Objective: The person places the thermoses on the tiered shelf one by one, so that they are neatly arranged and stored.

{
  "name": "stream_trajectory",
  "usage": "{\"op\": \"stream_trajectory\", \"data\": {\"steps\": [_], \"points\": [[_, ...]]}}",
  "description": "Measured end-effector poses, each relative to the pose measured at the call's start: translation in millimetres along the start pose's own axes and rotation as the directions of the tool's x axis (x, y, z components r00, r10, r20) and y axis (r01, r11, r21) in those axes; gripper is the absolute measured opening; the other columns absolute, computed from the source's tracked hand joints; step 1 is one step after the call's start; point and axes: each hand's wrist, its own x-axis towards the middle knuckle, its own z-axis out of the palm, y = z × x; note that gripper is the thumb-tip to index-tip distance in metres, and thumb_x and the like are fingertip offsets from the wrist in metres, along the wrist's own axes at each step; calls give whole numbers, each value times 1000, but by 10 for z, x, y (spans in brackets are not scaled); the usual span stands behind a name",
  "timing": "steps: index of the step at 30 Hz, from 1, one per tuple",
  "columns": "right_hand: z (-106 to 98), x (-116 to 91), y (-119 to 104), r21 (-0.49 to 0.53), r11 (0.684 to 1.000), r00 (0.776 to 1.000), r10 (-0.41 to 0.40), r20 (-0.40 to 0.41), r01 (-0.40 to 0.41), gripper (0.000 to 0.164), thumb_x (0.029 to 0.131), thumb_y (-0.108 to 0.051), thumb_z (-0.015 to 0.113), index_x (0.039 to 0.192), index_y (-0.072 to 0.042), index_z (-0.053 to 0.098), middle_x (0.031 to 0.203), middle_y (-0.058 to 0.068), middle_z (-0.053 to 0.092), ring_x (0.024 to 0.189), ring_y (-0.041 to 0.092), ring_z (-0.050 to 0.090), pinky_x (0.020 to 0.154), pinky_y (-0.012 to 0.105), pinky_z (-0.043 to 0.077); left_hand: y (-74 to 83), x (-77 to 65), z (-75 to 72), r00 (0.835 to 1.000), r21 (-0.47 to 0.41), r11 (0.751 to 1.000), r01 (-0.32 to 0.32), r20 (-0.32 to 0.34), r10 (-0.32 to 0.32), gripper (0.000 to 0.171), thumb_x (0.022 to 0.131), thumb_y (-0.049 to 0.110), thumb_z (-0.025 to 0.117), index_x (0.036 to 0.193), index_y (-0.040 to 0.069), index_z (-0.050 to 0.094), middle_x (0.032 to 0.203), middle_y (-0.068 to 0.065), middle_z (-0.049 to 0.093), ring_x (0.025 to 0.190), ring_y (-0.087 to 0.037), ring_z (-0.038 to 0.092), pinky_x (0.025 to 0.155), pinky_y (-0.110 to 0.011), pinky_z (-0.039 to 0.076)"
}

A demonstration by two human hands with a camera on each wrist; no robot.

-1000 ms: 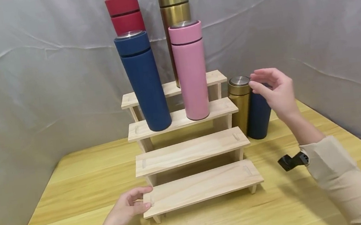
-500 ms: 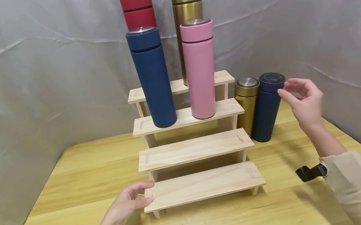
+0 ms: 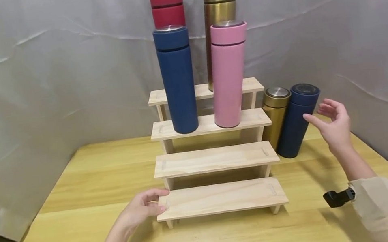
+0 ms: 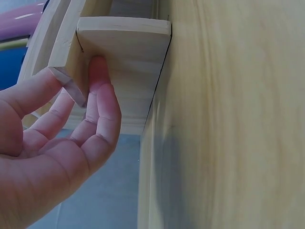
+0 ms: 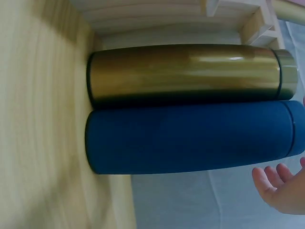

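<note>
My left hand [image 3: 137, 211] pinches the left end of the lowest step of a wooden stepped display stand [image 3: 222, 198]. In the left wrist view, the thumb lies on one face of the board and the fingers reach under it. My right hand [image 3: 337, 126] is beside a dark blue thermos bottle [image 3: 298, 123], thumb and fingers spread apart. A gap shows between fingers and bottle in the right wrist view. A gold thermos bottle [image 5: 186, 74] stands against the blue one, beside the stand.
A blue bottle [image 3: 179, 86] and a pink bottle [image 3: 230, 79] stand on the second step from the top. Behind them, on the top step, are a red bottle [image 3: 167, 8] and a gold bottle [image 3: 220, 9]. Grey cloth [image 3: 62, 73] hangs behind the table [image 3: 95, 183].
My right hand has moved right and down, from in front of the dark blue bottle's cap to its right side. The head view has shifted left. My left hand keeps its hold.
</note>
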Motion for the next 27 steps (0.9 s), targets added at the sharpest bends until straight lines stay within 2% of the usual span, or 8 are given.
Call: {"op": "stream_trajectory", "data": {"steps": [2,4,7,11,14,19,24,27], "points": [[-148,139,329,-48,999,1000,7,23,-6,64,71,-6,74,126,-12,41,113,0,48,103,10,46,78,11,40,11,38,3,1000,8,1000,-1,0,1,42,83,5,59,119,-11,46,119,-24,42,96,-27,47,79,-38,44],[-324,310,723,-154,988,999,10,49,-2,74,71,-16,75,133,-18,35,120,0,45,107,9,44,79,11,39,16,79,11,1000,9,1000,1,5,-1,42,82,5,60,119,-11,47,118,-24,42,96,-27,46,79,-38,44],[-574,551,1304,-190,982,995,11,101,8,85,69,-27,77,137,-24,27,129,2,41,114,12,40,79,13,40,26,132,27,1000,3,1000,15,10,-15,43,81,4,61,118,-12,47,116,-22,44,93,-25,47,78,-36,45],[-693,648,1731,-204,979,988,30,149,1,93,69,-26,77,140,-29,17,137,6,34,120,17,35,83,16,40,36,160,27,1000,-4,1000,27,16,-27,44,80,4,61,117,-13,46,112,-20,45,87,-22,49,75,-34,45],[-640,611,1845,-238,971,983,64,171,-22,95,72,-20,75,140,-34,10,140,7,28,122,18,32,92,23,36,25,136,14,999,4,999,37,12,-37,43,80,4,61,117,-13,46,108,-18,47,85,-21,50,75,-34,44],[-494,546,1747,-225,974,967,78,244,-21,96,73,-28,74,140,-35,5,143,11,23,124,24,29,99,42,26,-12,70,9,999,-8,999,41,7,-41,43,81,5,61,118,-12,47,112,-20,47,89,-23,50,77,-37,44],[-329,571,1655,-255,967,954,81,288,-5,98,70,-32,75,140,-36,6,139,13,27,121,28,33,96,43,31,-29,18,4,1000,-26,999,29,0,-29,42,82,5,60,118,-11,46,116,-22,44,93,-24,49,79,-38,44],[-252,633,1686,-269,963,955,71,287,9,98,70,-26,76,140,-36,8,134,14,32,117,27,37,92,35,36,-26,12,-4,1000,-29,999,19,-6,-19,42,82,5,60,118,-12,46,117,-23,43,92,-24,50,79,-38,44]]}}
